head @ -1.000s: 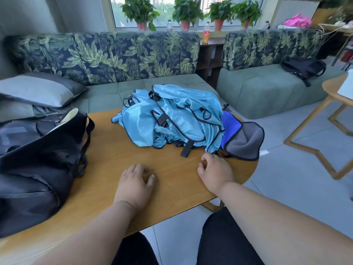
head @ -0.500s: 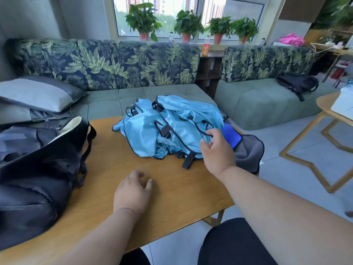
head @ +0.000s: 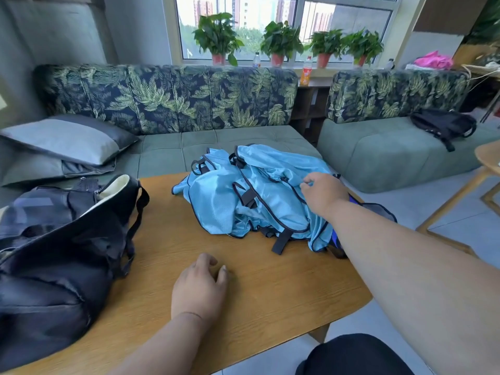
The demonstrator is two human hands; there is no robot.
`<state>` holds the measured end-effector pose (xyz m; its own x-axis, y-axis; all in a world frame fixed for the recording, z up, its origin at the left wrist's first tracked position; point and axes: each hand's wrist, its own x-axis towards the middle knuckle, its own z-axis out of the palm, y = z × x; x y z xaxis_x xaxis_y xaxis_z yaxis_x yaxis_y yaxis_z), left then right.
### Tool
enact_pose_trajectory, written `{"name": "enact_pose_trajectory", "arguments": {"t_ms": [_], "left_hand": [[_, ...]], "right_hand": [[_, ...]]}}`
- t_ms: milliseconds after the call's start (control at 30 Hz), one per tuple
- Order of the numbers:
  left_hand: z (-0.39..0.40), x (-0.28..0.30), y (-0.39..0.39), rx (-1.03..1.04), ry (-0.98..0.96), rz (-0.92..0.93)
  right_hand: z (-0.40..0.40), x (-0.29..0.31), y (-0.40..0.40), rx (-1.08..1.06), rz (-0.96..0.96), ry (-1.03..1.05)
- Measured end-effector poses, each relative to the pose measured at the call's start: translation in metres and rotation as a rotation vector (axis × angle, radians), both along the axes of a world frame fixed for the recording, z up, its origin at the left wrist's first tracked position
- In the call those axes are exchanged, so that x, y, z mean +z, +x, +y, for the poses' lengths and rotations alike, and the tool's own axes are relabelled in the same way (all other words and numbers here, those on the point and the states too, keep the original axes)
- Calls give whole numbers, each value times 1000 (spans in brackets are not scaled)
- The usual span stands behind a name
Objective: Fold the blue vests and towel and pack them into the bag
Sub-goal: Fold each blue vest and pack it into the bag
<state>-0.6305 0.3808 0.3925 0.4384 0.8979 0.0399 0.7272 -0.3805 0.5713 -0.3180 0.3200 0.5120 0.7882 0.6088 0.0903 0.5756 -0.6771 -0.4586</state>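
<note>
A crumpled heap of light blue mesh vests [head: 251, 196] with black trim and straps lies at the far side of the wooden table [head: 270, 293]. My right hand [head: 323, 194] rests on top of the heap at its right, fingertips pinched on a fold of vest fabric. The blue and grey towel [head: 378, 209] lies under the heap's right edge, mostly hidden by my forearm. A black bag [head: 67, 253] sits at the table's left, its mouth open and showing a cream lining. Flat on the bare wood near the front lies my left hand [head: 198, 288], holding nothing.
A green sofa [head: 216, 139] with a leaf-print back stands right behind the table, with grey pillows [head: 67, 139] at its left. On a second sofa at the right lies a black backpack [head: 443, 125]. Another wooden table [head: 487, 161] stands at the far right. Potted plants line the windowsill.
My right hand has lifted off the table's front and moved up onto the top of the vest heap, closing its fingertips on the fabric. My left hand has stayed on the wood.
</note>
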Motion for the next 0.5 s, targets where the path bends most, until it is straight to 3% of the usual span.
{"name": "enact_pose_trajectory", "arguments": {"t_ms": [300, 500], "left_hand": [[-2, 1, 1, -7, -3, -14], [-5, 6, -5, 13, -67, -101]], "right_hand": [[-26, -28, -69, 129, 47, 329], [-63, -53, -145, 353, 134, 286]]}}
